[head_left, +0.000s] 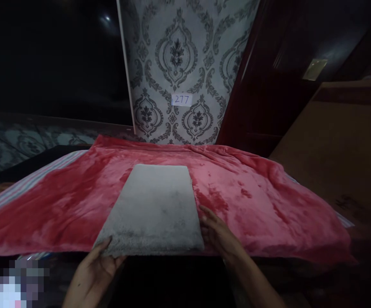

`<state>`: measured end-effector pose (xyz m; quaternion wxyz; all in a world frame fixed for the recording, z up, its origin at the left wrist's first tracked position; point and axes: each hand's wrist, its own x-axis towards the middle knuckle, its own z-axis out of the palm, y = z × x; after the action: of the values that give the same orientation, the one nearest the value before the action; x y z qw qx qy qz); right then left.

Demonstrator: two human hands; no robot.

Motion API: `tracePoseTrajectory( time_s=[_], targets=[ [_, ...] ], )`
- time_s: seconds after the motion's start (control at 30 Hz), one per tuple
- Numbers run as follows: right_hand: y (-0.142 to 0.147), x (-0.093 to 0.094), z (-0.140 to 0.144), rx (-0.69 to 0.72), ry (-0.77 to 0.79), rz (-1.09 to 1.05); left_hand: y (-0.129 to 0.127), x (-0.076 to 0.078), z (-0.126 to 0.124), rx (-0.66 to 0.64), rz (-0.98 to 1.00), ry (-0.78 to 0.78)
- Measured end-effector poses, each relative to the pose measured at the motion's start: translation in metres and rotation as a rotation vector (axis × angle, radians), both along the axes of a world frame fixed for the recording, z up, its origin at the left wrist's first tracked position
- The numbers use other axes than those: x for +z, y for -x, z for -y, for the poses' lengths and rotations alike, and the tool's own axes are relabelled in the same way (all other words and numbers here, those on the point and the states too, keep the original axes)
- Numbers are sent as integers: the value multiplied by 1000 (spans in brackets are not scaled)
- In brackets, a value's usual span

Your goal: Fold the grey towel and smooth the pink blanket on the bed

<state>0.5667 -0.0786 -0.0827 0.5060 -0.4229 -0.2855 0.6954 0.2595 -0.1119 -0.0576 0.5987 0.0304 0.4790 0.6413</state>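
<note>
Fabric rectangle (159,207), gray, fuzzy, on plush blanket (243,205); left fingers (102,247) clamp its corner, right fingers (211,217) apart beside it.

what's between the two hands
The grey cloth lies between the left hand and the right hand, over the red blanket, as the head view shows.

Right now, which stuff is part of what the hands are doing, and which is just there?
Part of it:
- gray cloth
- left hand, at its near corner
- right hand, beside it
- red blanket underneath

Just there:
- paper marked 277
- brown box
- dark screen
</note>
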Motion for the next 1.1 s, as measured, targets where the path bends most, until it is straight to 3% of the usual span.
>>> tracePoseTrajectory(
  time_s=[0.1,0.23,0.33,0.43,0.53,0.63,0.77,0.97,1.1],
  targets=[
    [2,2,-14,39,-47,20,-16,-9,6,22,88,-48],
    [11,5,-23,57,-101,25,-40,-23,15,-90,205,-6],
    [19,6,-23,76,-162,25,-54,-29,17,-121,228,-77],
    [24,5,-21,68,-191,18,-62,-24,14,-93,136,-118],
    [25,6,-20,88,-163,-9,-60,-7,10,-41,21,-83],
    [22,9,-23,138,-80,-9,-41,17,11,-33,-65,-113],
    [21,9,-41,189,-41,-64,8,37,14,21,-219,-37],
    [32,4,-80,172,43,-1,88,34,4,23,-348,50],
    [37,11,-99,301,-48,428,107,39,-1,35,-382,107]
  ],
)
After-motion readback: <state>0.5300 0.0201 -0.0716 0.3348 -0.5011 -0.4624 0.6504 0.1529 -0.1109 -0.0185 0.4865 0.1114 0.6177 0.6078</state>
